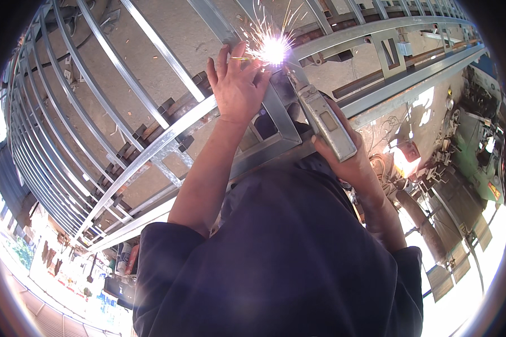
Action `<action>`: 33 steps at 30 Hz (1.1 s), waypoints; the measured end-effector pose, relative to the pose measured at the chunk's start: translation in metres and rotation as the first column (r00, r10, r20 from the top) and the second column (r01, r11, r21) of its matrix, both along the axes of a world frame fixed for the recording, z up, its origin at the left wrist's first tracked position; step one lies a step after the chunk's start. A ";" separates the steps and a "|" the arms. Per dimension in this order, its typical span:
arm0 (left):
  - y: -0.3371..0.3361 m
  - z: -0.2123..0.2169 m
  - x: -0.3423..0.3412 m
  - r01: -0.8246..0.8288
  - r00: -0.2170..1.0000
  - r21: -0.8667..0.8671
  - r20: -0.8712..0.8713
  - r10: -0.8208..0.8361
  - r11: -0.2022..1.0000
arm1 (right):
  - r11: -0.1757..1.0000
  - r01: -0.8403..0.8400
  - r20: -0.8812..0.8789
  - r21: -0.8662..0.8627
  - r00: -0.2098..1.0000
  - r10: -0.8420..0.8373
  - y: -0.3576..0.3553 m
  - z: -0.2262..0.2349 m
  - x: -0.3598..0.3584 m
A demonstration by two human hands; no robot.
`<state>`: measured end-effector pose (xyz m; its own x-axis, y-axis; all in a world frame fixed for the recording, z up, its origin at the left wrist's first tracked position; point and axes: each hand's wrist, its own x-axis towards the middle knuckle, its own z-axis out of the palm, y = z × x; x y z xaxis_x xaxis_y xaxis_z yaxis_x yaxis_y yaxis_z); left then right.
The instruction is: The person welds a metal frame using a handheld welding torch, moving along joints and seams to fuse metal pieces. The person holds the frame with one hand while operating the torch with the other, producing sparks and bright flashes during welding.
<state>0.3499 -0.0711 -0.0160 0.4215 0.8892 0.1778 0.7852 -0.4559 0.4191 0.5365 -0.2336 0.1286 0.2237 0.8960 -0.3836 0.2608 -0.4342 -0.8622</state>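
Note:
A grey boxy welding gun point(329, 126) is gripped in my right hand point(351, 157), its narrow tip slanting up and to the left. Glaring white welding light point(275, 51) burns at that tip, and sparks spray from it. Just left of the glare is my left hand point(239, 92), back upward with fingers spread, close to the joint of a silver metal frame point(191, 119). Whether its fingertips press on the metal cannot be made out. Below the glare, a square-tube corner point(289, 135) lies between my hands. The welded spot itself is washed out by light.
Long parallel metal bars point(121, 73) fan out across the left. A double rail point(410, 90) runs off to the right, with a slotted plate point(389, 56) between its members. Green machinery point(478, 149) and cables stand on the right. Concrete floor point(202, 48) shows between bars.

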 end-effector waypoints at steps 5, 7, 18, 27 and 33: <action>0.000 0.010 -0.002 0.025 0.999 -0.042 0.043 -0.023 0.999 | 1.000 0.012 0.006 -0.010 1.000 -0.012 0.000 0.000 -0.001; -0.003 0.008 -0.006 0.003 0.999 -0.049 0.052 0.000 0.999 | 1.000 0.001 0.018 -0.008 1.000 -0.001 -0.001 -0.001 0.000; -0.029 0.028 -0.025 0.030 0.995 -0.051 0.092 -0.025 0.998 | 1.000 -0.001 0.040 -0.002 0.999 0.001 -0.002 -0.003 0.000; -0.087 0.036 -0.047 0.154 0.985 -0.110 0.092 -0.144 0.982 | 1.000 -0.006 0.029 0.001 1.000 0.006 0.002 0.002 -0.001; -0.119 0.032 -0.069 0.191 0.980 -0.243 0.104 -0.170 0.951 | 0.997 0.003 0.032 -0.079 0.999 0.000 0.004 0.008 -0.001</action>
<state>0.2808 -0.1898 0.0156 0.5723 0.8200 -0.0010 0.6584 -0.4589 0.5966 0.5354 -0.2296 0.1362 0.2381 0.8627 -0.4462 0.2869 -0.5013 -0.8163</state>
